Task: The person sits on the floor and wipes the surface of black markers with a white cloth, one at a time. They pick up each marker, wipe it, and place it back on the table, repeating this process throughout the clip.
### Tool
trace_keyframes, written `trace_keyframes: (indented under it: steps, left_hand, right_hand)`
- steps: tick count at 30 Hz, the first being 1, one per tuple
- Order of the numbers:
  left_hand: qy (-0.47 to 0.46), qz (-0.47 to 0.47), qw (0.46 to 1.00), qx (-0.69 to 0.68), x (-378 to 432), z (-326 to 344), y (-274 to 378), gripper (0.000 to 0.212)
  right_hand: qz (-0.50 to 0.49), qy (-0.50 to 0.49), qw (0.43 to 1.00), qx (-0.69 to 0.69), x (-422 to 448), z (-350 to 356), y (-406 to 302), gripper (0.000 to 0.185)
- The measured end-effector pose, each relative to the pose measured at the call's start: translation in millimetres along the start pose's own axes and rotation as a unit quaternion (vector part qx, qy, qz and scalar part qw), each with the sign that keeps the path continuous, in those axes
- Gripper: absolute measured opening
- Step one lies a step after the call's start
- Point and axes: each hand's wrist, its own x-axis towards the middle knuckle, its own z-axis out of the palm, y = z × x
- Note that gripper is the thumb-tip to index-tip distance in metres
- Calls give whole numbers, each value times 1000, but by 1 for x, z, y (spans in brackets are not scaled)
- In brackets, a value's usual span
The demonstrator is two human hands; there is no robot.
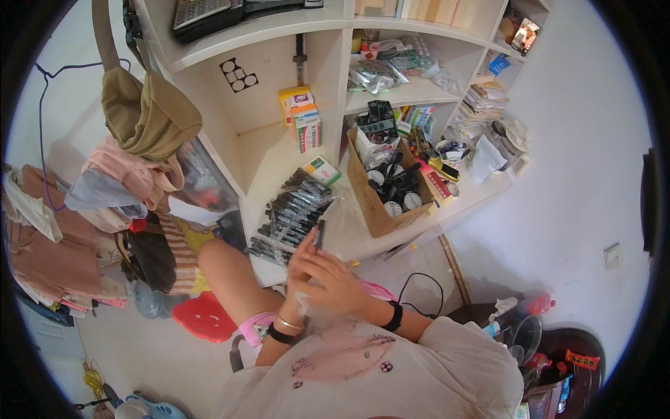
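Observation:
My left hand [302, 262] and my right hand [330, 280] are together above the desk's front edge. A short black marker-like tube [320, 234] stands up at the fingertips of my left hand. The right hand's fingers lie across the left hand, near the tube's lower end; whether they grip anything is hidden. Just beyond the hands, a row of similar black tubes [293, 212] lies on the white desk, partly under clear plastic film. To their right is an open cardboard box [381, 226] holding black tubes and round white-topped pieces.
Small medicine-type boxes [307, 128] stand in the shelf's left compartment, and a green-and-white box [322, 170] lies by the tubes. Right of the carton are a yellow-handled tool [444, 169] and a glass jar [505, 139]. A tan bag [149, 112] hangs at left.

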Motion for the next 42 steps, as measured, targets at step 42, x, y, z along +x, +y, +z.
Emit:
trace_keyframes:
  steps: [42]
  left_hand:
    - [-182,-110,977,-15,-13,37,28,24]
  right_hand:
    - [357,292,764,451,-3,-1,32,50]
